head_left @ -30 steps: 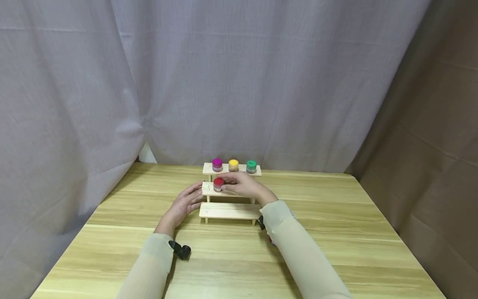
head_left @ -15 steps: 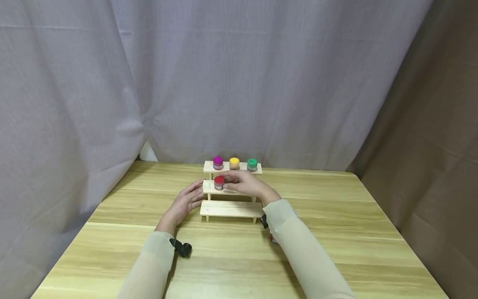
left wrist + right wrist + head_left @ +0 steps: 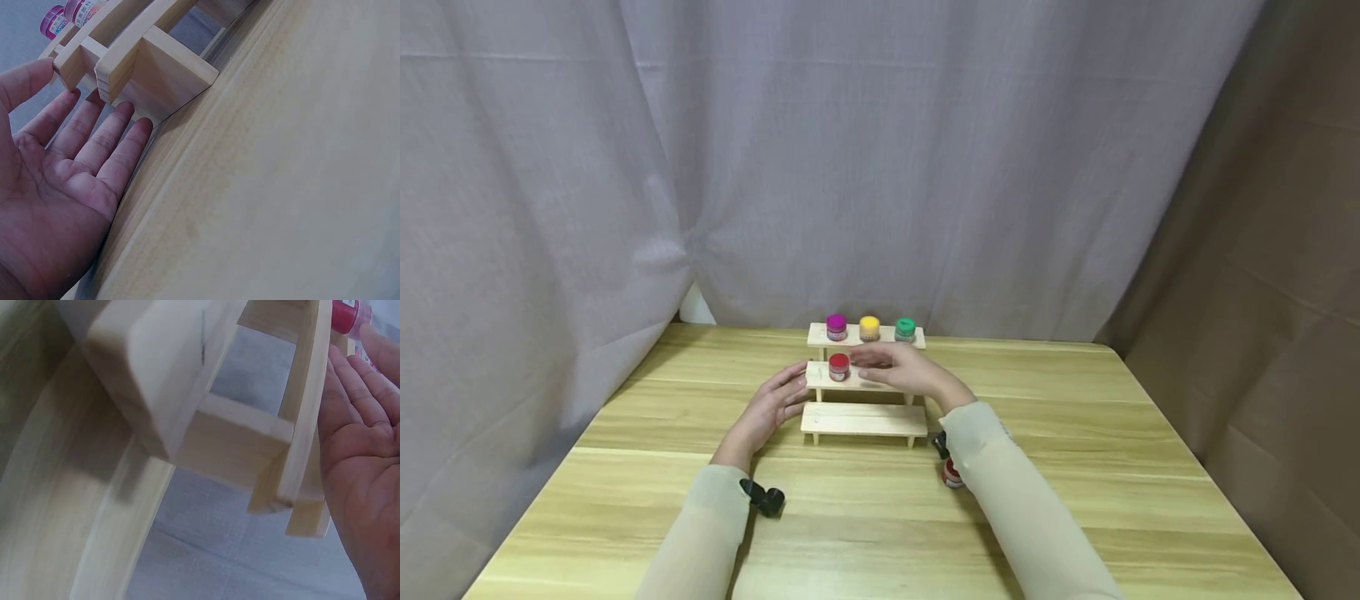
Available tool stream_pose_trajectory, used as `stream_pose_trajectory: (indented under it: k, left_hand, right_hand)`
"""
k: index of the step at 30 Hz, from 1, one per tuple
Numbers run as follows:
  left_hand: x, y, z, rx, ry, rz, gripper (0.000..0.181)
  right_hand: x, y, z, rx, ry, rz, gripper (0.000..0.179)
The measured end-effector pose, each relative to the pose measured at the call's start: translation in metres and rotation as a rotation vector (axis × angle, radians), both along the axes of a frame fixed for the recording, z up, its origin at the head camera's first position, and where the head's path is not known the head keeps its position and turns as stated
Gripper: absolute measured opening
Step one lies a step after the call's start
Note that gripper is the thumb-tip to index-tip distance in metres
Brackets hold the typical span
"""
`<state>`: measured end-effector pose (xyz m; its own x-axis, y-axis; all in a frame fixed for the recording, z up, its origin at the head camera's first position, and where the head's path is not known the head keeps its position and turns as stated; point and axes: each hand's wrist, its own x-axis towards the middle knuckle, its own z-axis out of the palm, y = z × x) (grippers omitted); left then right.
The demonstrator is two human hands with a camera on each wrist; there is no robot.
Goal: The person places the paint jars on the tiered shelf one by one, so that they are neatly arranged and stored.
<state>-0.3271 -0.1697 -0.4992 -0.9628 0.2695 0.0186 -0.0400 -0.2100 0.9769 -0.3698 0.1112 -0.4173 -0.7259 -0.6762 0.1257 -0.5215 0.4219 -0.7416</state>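
Right grip point(image 3: 912, 372), unclenched, just beside upright red jar point(image 3: 838, 367), top skyward, axis vertical.

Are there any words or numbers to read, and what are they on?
None I can read for sure.
Purple jar: printing, too blurred.
Upper red jar: printing, too small and blurred.
Yellow jar and green jar: too small to tell.
Lower red jar, on the table: too small to tell.

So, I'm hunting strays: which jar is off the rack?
The red jar on the table, partly behind the right sleeve; the other four jars stand on the rack.
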Motion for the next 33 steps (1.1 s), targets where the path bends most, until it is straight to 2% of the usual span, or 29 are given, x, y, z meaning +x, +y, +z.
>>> stream_pose_trajectory:
  k: [7,15,20,24,33]
  left_hand:
    - [0.001,-0.001,-0.001,0.0,-0.002,-0.004,0.059]
    - [0.001,-0.002,-0.001,-0.007,0.003,-0.007,0.06]
    - [0.002,-0.003,0.0,-0.005,0.005,-0.006,0.06]
    - [0.001,-0.003,-0.001,-0.005,0.005,-0.011,0.059]
    - [0.0,-0.003,-0.002,0.002,0.0,0.004,0.059]
  right_hand:
    - [-0.001,0.009,-0.001,0.002,0.012,0.008,0.045]
    - [0.006,0.034,0.0,-0.043,-0.016,-0.003,0.043]
    - [0.011,0.053,-0.003,-0.049,0.017,-0.011,0.043]
    - [0.019,0.073,-0.003,-0.053,0.022,-0.019,0.043]
    - [0.042,0.125,-0.011,-0.039,0.008,-0.113,0.039]
